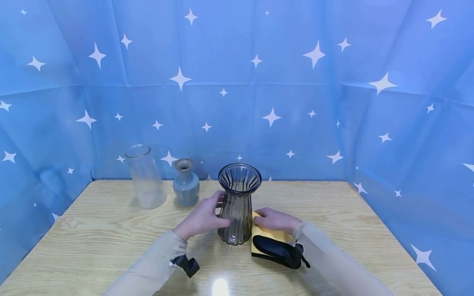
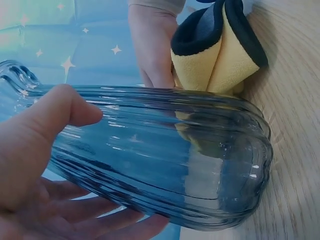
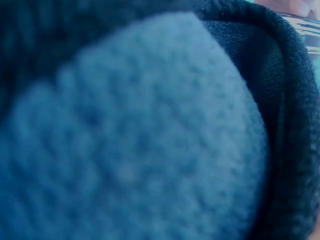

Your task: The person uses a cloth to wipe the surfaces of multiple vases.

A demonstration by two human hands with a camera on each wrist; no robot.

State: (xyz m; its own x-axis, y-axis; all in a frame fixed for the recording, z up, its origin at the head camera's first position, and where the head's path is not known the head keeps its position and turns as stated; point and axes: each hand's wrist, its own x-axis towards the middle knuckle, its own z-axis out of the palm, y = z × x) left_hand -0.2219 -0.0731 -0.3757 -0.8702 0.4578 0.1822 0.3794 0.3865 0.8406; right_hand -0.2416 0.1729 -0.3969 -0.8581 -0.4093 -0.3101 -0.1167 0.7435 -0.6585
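A smoky ribbed glass vase (image 1: pixel 235 213) with a flared rim stands upright on the table in the head view. My left hand (image 1: pixel 204 218) grips its left side; in the left wrist view the thumb lies across the ribbed glass (image 2: pixel 150 150) and the fingers curl beneath. Against the vase's right side, my right hand (image 1: pixel 275 220) holds a yellow cloth (image 1: pixel 259 246) with a black border. The cloth hangs in folds (image 2: pixel 200 65) beside the glass. Close, blurred fabric (image 3: pixel 140 140) fills most of the right wrist view and hides the right fingers there.
A small blue-grey ceramic vase (image 1: pixel 186 187) stands behind my left hand. Farther left is a tall clear glass vase (image 1: pixel 148 185). The wooden table (image 1: pixel 92 242) meets a blue star-patterned curtain (image 1: pixel 237 107) at the back and sides.
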